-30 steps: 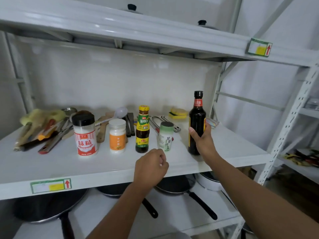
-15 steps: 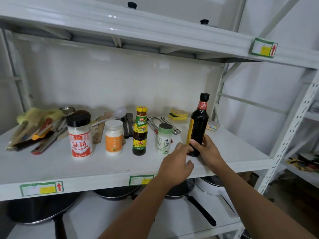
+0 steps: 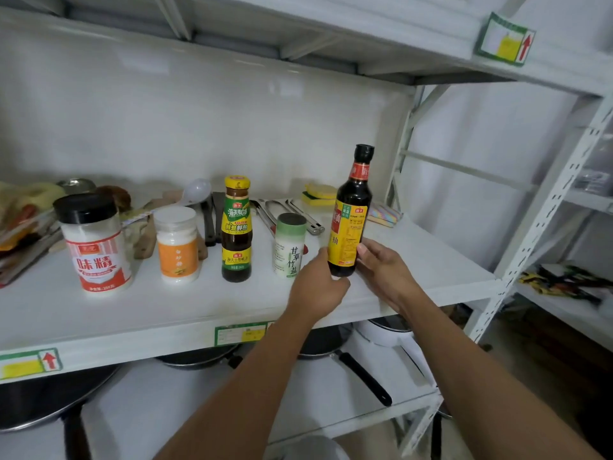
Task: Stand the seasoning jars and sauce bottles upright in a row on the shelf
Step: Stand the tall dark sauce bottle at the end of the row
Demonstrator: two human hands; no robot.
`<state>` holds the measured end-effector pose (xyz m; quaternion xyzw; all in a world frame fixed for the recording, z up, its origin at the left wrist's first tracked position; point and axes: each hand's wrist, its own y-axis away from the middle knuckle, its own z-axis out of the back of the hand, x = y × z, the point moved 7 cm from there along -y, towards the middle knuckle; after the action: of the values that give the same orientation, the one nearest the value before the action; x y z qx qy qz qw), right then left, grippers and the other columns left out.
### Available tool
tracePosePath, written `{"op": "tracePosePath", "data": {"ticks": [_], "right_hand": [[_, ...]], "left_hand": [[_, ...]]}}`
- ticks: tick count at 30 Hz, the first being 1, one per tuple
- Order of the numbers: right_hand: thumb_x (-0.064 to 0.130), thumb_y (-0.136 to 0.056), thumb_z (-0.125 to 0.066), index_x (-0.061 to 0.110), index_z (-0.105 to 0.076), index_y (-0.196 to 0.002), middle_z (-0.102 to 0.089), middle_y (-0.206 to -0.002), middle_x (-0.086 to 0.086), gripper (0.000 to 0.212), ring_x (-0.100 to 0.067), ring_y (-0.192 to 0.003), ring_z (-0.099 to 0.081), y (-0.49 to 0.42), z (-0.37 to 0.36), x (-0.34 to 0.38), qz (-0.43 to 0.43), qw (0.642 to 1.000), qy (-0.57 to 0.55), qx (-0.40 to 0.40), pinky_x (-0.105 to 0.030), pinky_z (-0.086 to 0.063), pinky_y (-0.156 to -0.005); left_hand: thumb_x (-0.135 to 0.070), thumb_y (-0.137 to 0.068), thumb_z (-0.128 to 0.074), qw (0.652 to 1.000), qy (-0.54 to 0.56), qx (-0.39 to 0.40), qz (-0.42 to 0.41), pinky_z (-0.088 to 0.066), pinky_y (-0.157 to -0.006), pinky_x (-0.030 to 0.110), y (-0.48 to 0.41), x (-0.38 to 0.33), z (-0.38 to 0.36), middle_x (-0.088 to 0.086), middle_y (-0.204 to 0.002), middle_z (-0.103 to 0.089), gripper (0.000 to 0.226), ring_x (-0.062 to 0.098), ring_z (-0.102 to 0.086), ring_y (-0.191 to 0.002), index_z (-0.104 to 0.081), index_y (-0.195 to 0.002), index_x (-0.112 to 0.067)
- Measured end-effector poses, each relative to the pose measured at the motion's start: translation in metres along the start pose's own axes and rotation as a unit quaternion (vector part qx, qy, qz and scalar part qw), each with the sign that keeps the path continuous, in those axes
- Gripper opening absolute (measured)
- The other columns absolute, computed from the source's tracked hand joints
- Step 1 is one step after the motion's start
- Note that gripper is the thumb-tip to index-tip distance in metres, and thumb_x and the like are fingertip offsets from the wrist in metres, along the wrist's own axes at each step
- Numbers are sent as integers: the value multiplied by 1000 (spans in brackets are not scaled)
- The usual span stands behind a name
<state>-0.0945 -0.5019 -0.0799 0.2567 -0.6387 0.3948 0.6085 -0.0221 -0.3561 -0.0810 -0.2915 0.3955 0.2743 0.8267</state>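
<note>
A tall dark soy sauce bottle point(image 3: 351, 220) with a yellow label stands slightly tilted at the right end of a row on the white shelf point(image 3: 205, 310). My left hand point(image 3: 318, 287) grips its base from the left and my right hand point(image 3: 384, 270) holds it from the right. To its left stand a green-capped salt jar point(image 3: 289, 247), an oyster sauce bottle point(image 3: 236, 230), a white jar with an orange label point(image 3: 177, 244) and a black-lidded MSG jar point(image 3: 96, 244), all upright.
Behind the row lie ladles, tongs point(image 3: 285, 210), a yellow sponge point(image 3: 318, 194) and a pile of utensils point(image 3: 23, 220) at the left. Pans point(image 3: 331, 346) sit on the shelf below. An upper shelf point(image 3: 331, 34) hangs overhead; a shelf post point(image 3: 544, 227) stands at the right.
My left hand moved from in front of the salt jar over to the soy sauce bottle's base. The bottle shifted left toward the row and now tilts slightly.
</note>
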Motion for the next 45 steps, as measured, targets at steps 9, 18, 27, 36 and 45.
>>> {"op": "tracePosePath", "data": {"ticks": [9,18,27,36,45], "right_hand": [[24,-85,-86,14,-57,-129,-78,-112,-2,54,-22,-92,-77,11,-11,14,25,996,86,-9,-26,-59,-71],[34,-99,-69,27,-64,-138,-74,-127,12,40,-3,-116,-68,12,-18,18,36,989,143,18,-22,-51,-97],[45,-90,-77,30,-61,-138,-71,-129,12,53,-8,-120,-65,6,-21,11,18,970,244,-6,-36,-49,-108],[37,-81,-88,24,-53,-141,-69,-131,3,70,-19,-116,-65,6,-20,10,11,945,321,-55,-33,-53,-97],[36,-84,-86,24,-51,-144,-66,-137,0,71,-23,-121,-64,5,-19,9,2,947,316,-53,-47,-53,-106]], "left_hand": [[-17,-89,-66,998,-15,-49,-45,-50,-90,35,5,-7,6,10,-122,-60,42,27,-61,-108,-60,-130,-14],[-25,-87,-63,1000,30,-8,-4,-62,-74,44,4,-2,7,3,-107,-72,45,29,-74,-74,-53,-130,-23],[-22,-96,-59,999,32,1,9,-63,-63,37,0,3,4,2,-103,-71,37,24,-75,-63,-53,-133,-22],[-18,-98,-53,999,33,9,15,-46,-44,16,-1,5,3,-3,-90,-67,35,20,-75,-58,-56,-132,-19],[-24,-101,-51,1000,17,4,-4,-47,-50,19,-3,5,-1,0,-97,-71,25,18,-75,-58,-58,-125,-23]]}}
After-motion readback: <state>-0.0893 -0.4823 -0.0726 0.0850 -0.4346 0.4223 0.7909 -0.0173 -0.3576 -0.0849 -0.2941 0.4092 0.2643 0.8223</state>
